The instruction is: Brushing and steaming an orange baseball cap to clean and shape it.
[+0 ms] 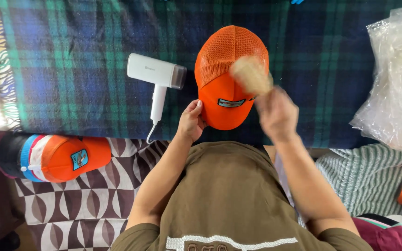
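An orange cap [224, 65] with a mesh back and a small patch on its front lies on a blue and green plaid blanket [80, 65]. My left hand [191, 122] grips the cap's brim at its left edge. My right hand [276, 114] holds a pale bristle brush [252, 74] over the right side of the cap; hand and brush are blurred by motion.
A white handheld steamer [157, 79] lies on the blanket left of the cap, its cord trailing toward me. A stack of orange caps [59, 158] rests at lower left on a patterned cloth. Crumpled clear plastic bags [396, 79] sit at right, above a striped cloth [368, 176].
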